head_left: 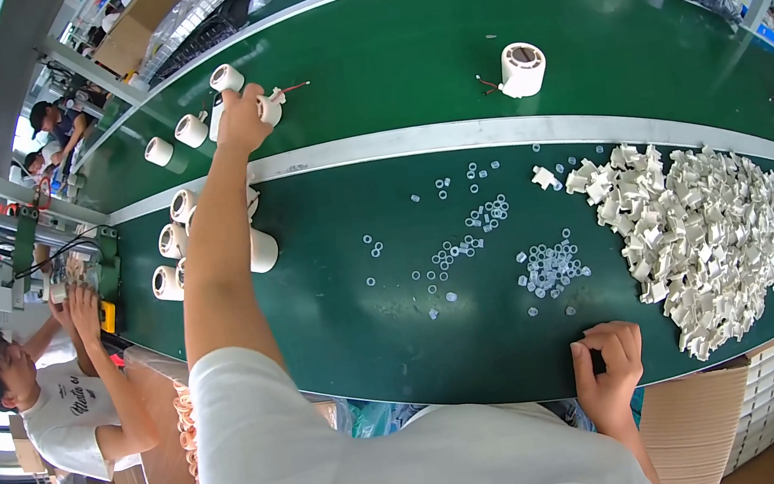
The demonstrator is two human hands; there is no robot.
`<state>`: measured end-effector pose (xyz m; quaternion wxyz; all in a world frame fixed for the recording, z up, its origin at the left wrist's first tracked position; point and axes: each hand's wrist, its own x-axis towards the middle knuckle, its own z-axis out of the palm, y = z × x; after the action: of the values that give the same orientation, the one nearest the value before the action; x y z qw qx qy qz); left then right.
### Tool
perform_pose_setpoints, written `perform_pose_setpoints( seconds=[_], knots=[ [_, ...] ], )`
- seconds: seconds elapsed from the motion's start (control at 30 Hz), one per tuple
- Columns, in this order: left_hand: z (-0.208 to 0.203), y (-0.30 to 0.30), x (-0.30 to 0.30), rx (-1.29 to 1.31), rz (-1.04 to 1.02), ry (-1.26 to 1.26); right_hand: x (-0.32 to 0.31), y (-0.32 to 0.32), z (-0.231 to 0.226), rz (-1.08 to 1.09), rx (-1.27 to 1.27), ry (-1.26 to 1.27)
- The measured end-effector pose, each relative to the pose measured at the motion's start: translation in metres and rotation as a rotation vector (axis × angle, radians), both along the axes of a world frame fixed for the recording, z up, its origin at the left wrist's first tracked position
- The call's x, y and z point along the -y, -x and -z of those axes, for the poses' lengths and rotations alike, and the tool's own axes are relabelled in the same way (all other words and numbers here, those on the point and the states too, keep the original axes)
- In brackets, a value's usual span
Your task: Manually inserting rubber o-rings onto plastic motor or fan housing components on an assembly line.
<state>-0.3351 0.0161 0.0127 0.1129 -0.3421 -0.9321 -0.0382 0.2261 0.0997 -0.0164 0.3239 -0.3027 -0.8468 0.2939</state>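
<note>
My left hand [244, 121] reaches far out over the green conveyor belt. Its fingers are closed on a white cylindrical housing [270, 109] with a thin red wire sticking out to the right. Another white housing [226, 78] stands just beyond the fingertips, and two more, including a ringed one [191, 130], are to the left. Below, partly hidden by my forearm, a cluster of white housings [172, 241] lies on the green table. My right hand [611, 364] rests at the table's near edge with curled fingers, nothing visible in it, close to small clear rings [553, 268].
A big heap of small white plastic parts [700, 238] covers the table's right side. One wired housing [522, 70] stands on the belt. A metal rail [451, 136] divides belt and table. At left a co-worker [64, 405] handles a machine. An open carton [700, 425] sits lower right.
</note>
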Motion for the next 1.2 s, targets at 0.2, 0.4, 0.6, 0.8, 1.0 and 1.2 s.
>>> perform_pose_setpoints(
  seconds=[0.2,0.4,0.6,0.8,1.0,1.2],
  knots=[
    [-0.04,-0.19,-0.021,0.318,0.312,-0.217,0.007,0.017,-0.011,-0.066,-0.138,0.348],
    [-0.042,-0.349,0.007,0.553,0.932,-0.159,-0.001,0.036,-0.013,-0.143,-0.181,0.519],
    [-0.008,-0.367,0.013,0.506,0.957,-0.19,0.003,0.042,-0.012,-0.109,-0.216,0.375],
    [0.013,-0.353,0.002,1.49,0.63,-0.508,0.004,0.052,-0.013,-0.159,-0.186,0.304],
    [0.02,-0.344,0.001,1.867,0.619,-0.557,-0.003,0.064,-0.02,-0.191,-0.214,0.589],
    [0.022,-0.341,0.002,1.789,0.617,-0.539,-0.004,0.07,-0.026,-0.283,-0.158,0.717]
  ],
)
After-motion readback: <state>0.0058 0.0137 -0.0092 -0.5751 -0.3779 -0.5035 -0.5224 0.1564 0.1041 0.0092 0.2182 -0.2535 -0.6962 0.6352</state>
